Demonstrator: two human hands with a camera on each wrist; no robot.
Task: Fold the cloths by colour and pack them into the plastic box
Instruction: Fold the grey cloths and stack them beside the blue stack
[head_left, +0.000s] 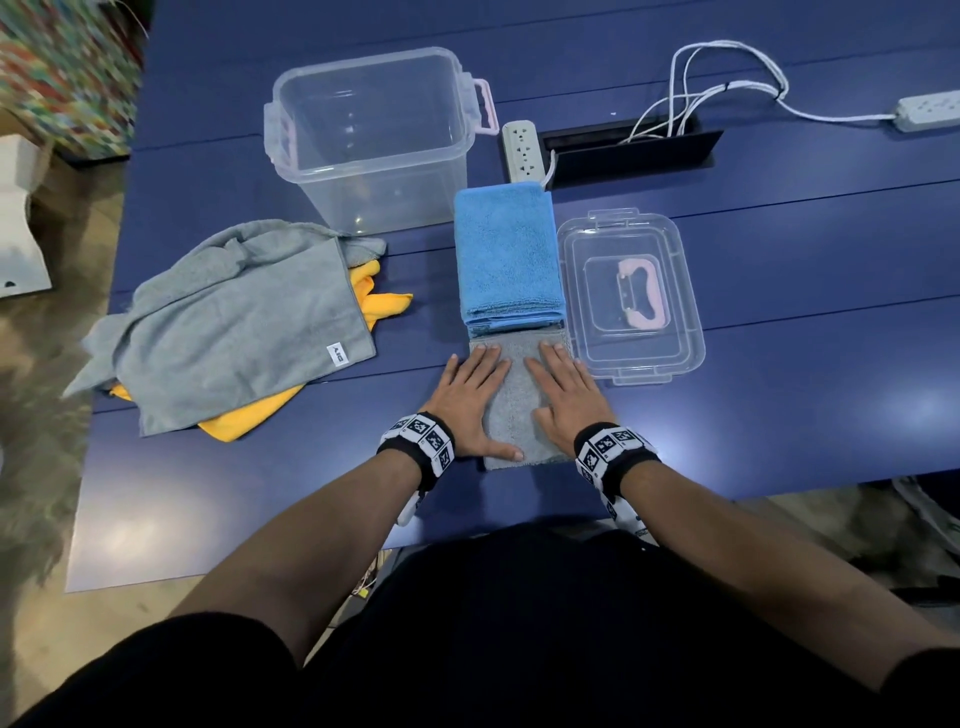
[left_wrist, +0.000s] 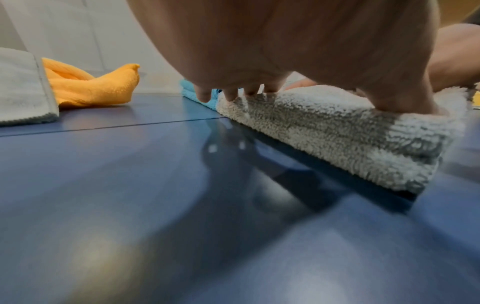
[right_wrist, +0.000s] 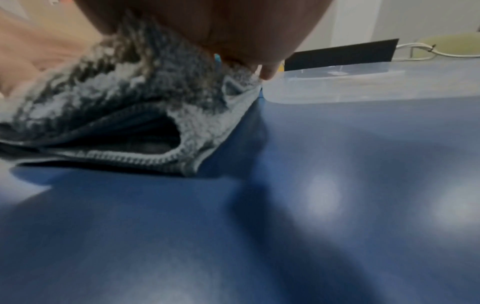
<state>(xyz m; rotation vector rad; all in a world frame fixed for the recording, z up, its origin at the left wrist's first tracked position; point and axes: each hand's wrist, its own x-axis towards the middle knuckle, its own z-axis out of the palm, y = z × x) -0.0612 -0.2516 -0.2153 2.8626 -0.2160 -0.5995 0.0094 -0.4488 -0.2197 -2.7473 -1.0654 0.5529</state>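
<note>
A folded grey cloth (head_left: 514, 410) (left_wrist: 337, 131) (right_wrist: 124, 102) lies on the blue table near the front edge. My left hand (head_left: 467, 400) (left_wrist: 285, 47) and my right hand (head_left: 566, 400) (right_wrist: 233, 30) press flat on it side by side, fingers straight. Just beyond it sits a folded stack of blue cloths (head_left: 506, 254) (left_wrist: 192, 92). To the left lies a loose heap of grey cloths (head_left: 234, 322) (left_wrist: 20, 88) over yellow cloths (head_left: 382, 299) (left_wrist: 91, 86). The clear plastic box (head_left: 369, 135) stands behind, with nothing inside.
The box's clear lid (head_left: 631, 296) (right_wrist: 363, 82) with a pink handle lies right of the cloths. A power strip (head_left: 522, 150), a black cable slot (head_left: 628, 150) and white cables (head_left: 727, 88) lie at the back right. The table's front edge is close to my body.
</note>
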